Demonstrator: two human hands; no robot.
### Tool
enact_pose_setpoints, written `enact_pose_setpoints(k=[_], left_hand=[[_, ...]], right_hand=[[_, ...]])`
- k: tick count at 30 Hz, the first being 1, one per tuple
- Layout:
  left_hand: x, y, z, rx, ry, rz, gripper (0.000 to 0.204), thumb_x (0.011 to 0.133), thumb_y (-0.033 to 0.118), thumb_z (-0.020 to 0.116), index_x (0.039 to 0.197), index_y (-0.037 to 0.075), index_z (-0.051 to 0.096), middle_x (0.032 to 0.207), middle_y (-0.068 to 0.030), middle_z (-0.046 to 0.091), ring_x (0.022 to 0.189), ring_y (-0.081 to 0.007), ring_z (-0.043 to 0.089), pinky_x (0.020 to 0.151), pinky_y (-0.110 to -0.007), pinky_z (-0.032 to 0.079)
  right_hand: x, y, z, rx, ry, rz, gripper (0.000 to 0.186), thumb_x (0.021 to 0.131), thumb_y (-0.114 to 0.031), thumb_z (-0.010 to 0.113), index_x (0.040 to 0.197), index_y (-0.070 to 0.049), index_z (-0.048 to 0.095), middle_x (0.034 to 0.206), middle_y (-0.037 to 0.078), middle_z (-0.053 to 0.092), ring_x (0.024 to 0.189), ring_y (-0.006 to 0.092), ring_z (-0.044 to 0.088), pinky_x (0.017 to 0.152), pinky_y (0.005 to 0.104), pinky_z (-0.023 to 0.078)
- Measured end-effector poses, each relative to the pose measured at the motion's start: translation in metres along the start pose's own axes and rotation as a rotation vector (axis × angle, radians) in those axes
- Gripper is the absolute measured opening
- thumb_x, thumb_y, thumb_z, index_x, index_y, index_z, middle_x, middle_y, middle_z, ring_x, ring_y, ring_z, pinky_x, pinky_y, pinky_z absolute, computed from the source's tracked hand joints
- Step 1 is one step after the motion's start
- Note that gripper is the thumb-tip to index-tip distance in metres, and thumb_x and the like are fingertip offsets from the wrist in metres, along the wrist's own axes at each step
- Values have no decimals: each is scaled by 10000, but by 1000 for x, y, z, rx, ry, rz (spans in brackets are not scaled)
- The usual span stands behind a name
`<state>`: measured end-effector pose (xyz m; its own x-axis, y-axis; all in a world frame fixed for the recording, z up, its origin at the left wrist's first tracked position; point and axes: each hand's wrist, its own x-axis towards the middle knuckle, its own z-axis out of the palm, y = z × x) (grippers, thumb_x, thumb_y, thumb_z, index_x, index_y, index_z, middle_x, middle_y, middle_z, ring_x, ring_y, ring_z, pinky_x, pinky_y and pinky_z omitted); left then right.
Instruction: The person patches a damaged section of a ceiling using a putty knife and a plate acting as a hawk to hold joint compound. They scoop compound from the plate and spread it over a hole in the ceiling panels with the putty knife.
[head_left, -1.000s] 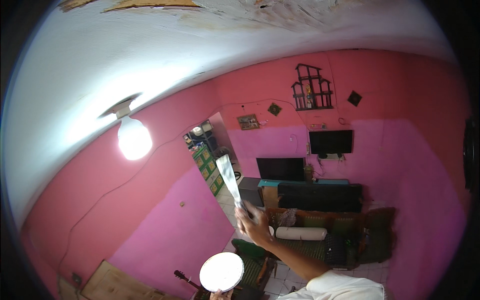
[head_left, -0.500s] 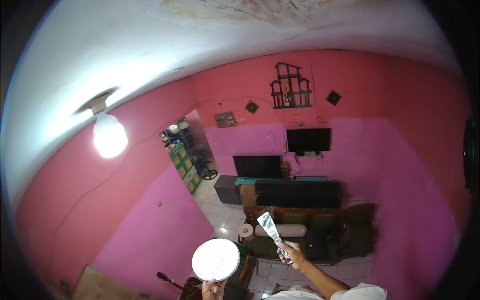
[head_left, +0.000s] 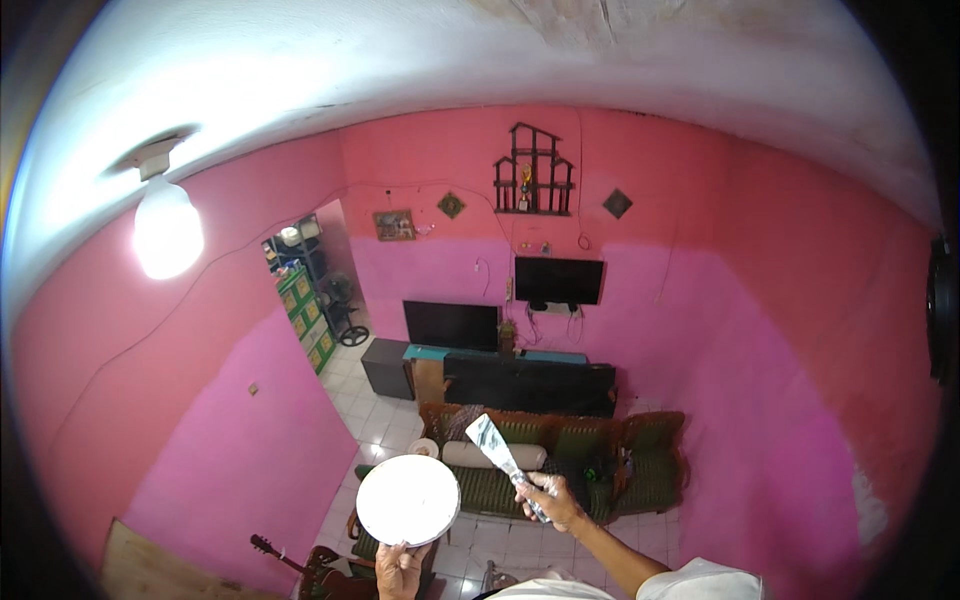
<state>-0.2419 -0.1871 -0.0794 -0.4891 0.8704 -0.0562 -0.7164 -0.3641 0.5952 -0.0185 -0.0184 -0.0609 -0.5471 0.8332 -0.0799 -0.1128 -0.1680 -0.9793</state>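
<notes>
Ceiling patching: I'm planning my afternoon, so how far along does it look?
Done: little shows; the cracked ceiling patch looks rough and unfilled. In hand: the right hand holds a putty knife, blade up and away from any surface, and the left hand holds a round white board. Whether it carries filler cannot be told. Left: seemingly most of the patching.

Glaring bulb (head_left: 167, 228), strong fisheye bending.
</notes>
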Motion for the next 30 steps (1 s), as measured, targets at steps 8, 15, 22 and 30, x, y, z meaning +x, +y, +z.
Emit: enact_pose_setpoints(k=[8, 15, 22, 30], left_hand=[[21, -26, -40, 45, 32, -132, 616, 776, 36, 581, 1329, 6, 311, 1278, -156, 441, 1140, -294, 472, 948, -455, 427], [18, -32, -27, 25, 2, -136, 607, 778, 31, 566, 1331, 13, 317, 1265, -152, 452, 1121, -287, 481, 907, -452, 450], [11, -30, -15, -51, -141, -99, 607, 821, 52, 565, 1356, 20, 280, 1285, -161, 430, 1129, -312, 480, 919, -487, 447], [2, -20, -4, 5, -90, -117, 652, 799, 67, 612, 1358, 28, 279, 1294, -159, 420, 1148, -314, 463, 932, -492, 438]], right_hand=[[-9, -9, -4, -217, 83, -86, 236, 865, -189, 597, 966, 24, 609, 734, 40, 620, 514, 42, 526, 444, 188, 404], [-19, -23, -2, -346, 63, -112, 276, 877, -198, 576, 1036, 27, 598, 787, 43, 628, 589, 39, 535, 516, 191, 444], [-20, -19, -3, -499, 92, -220, 293, 893, -258, 548, 1035, -9, 606, 824, 20, 648, 632, 65, 560, 584, 216, 460], [-25, -25, 4, -392, 27, -177, 261, 868, -247, 596, 982, -12, 603, 742, 17, 624, 544, 45, 532, 490, 206, 439]])
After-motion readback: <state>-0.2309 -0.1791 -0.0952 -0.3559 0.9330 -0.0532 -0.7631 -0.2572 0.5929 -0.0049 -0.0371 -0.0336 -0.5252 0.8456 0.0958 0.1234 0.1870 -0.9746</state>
